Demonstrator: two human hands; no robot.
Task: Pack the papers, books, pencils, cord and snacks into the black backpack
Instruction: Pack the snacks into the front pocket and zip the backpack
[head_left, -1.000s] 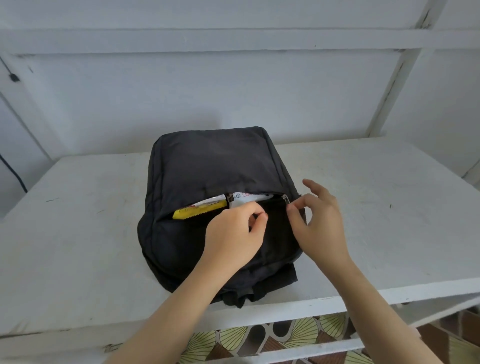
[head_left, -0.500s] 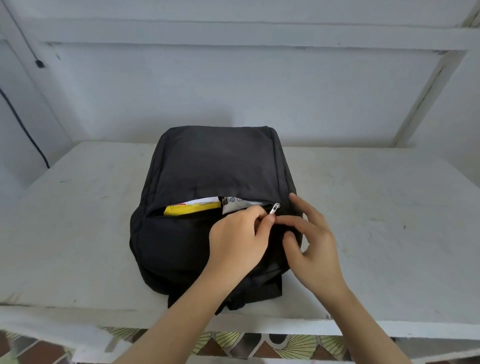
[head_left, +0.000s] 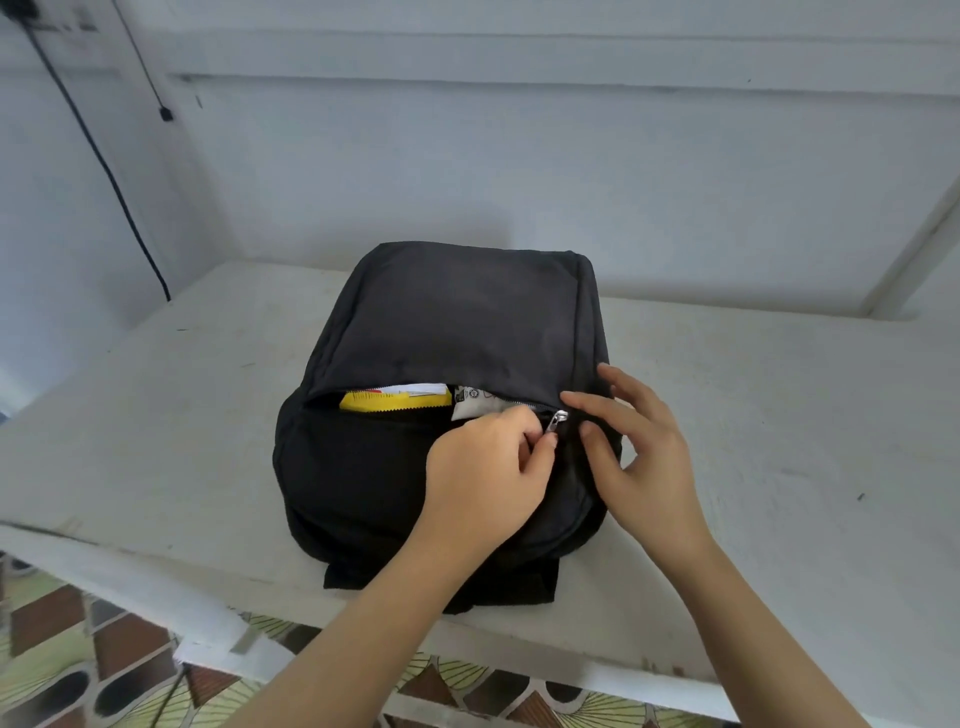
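Observation:
The black backpack (head_left: 457, 332) lies on the white table (head_left: 779, 415), its front pocket partly unzipped. A yellow snack packet (head_left: 389, 401) and a white packet (head_left: 475, 406) show in the gap. My left hand (head_left: 483, 478) pinches the silver zipper pull (head_left: 557, 420) at the pocket's right end. My right hand (head_left: 639, 447) presses spread fingers on the bag's right side, just beside the pull. Whatever else the bag contains is hidden.
A white wall stands close behind the table. A black cable (head_left: 104, 171) hangs down the wall at the left. Patterned floor tiles (head_left: 67, 660) show below the table's front edge.
My head view has shifted closer. My left hand stays pinched at the zipper pull at the pocket's right end. My right hand has spread its fingers on the bag beside it.

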